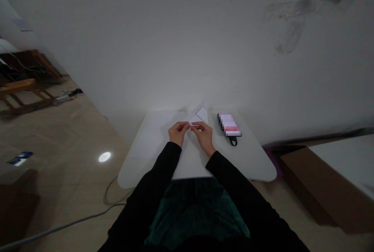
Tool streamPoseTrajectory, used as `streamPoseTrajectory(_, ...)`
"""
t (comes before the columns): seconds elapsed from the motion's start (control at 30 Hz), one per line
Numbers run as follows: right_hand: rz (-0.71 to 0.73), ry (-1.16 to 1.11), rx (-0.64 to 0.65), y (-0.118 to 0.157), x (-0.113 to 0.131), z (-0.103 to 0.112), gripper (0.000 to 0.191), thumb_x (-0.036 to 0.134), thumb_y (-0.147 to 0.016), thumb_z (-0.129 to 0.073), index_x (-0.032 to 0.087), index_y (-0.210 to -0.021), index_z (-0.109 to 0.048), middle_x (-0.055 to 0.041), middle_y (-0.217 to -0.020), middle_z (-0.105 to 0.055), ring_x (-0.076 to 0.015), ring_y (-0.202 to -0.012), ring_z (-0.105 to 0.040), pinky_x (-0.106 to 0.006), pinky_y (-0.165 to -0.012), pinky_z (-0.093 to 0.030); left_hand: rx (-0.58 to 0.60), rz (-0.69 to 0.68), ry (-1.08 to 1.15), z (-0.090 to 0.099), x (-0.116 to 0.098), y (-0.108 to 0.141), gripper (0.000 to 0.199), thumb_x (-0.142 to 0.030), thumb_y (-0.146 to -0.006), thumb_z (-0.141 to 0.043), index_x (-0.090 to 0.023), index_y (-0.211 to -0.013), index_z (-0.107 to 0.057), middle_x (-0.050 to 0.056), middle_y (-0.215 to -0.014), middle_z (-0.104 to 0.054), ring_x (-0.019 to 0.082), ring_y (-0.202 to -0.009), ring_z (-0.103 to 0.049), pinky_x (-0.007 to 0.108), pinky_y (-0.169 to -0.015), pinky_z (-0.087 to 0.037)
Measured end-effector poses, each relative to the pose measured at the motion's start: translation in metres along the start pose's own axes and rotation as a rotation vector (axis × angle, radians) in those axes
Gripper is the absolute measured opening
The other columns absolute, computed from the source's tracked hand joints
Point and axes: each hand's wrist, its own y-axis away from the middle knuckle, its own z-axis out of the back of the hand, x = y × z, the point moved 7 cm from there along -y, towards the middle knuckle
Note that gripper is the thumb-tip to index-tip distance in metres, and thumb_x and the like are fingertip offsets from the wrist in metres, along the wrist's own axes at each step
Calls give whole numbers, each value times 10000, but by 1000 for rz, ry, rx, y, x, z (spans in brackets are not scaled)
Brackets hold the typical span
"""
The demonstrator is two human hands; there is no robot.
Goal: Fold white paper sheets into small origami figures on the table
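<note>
A folded piece of white paper stands up above the table, its folds showing as pale triangles. My left hand pinches its near left edge between thumb and fingertips. Right beside it, my right hand is closed on the same paper, with the fingertips of both hands almost touching. The exact fold under the fingers is too small to make out. Beneath my left hand and to its left, flat white sheets lie on the white table.
A phone with a lit, blurred screen lies right of my hands, a black loop at its near end. The wall rises directly behind the table. A cable crosses the floor at left. A brown box stands at right.
</note>
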Motion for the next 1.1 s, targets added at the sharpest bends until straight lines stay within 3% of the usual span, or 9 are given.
streamPoseTrajectory(0.13,-23,-78,-45,-3,-3,2,247,370,-684,-724,168,-815,-671,-44,-773,-697,-174,-669,-663,-306,-666,-530,-77,1,16,-6,5,0,246,-319,-646,-742,-124,-784,-684,27,-684,-669,125,-610,-622,266,-627,-525)
streamPoseTrajectory(0.33,-63,-150,33,-2,-6,-3,321,337,-654,-751,183,-925,-674,-57,-839,-723,-206,-787,-694,-351,-788,-535,-127,-10,85,-5,12,-4,216,-303,-664,-728,-133,-792,-689,39,-738,-690,130,-637,-639,280,-671,-533)
streamPoseTrajectory(0.7,-129,-184,-82,-4,-12,7,329,338,-605,-778,154,-869,-709,-72,-810,-730,-213,-749,-685,-362,-752,-542,-37,23,69,-13,8,-3,273,-287,-622,-759,-135,-839,-693,60,-783,-705,144,-683,-647,290,-707,-530)
streamPoseTrajectory(0.97,-184,-240,-136,-1,-14,5,254,315,-579,-784,158,-744,-670,-40,-724,-698,-177,-693,-648,-330,-718,-516,-11,-89,14,-13,4,-1,193,-285,-674,-731,-146,-793,-668,42,-762,-669,127,-676,-630,258,-671,-515)
streamPoseTrajectory(1.03,-215,-265,-151,0,-18,7,230,293,-579,-774,160,-734,-668,-30,-711,-690,-160,-659,-630,-314,-689,-504,6,-106,31,-14,2,0,311,-270,-664,-740,-163,-936,-631,32,-785,-662,119,-670,-630,257,-674,-518)
streamPoseTrajectory(1.1,-253,-297,-169,1,-23,8,206,270,-574,-766,162,-719,-666,-26,-712,-684,-146,-635,-613,-300,-662,-490,28,-88,65,-16,2,1,581,-247,-633,-763,-196,-1159,-521,25,-820,-665,116,-678,-637,264,-696,-522)
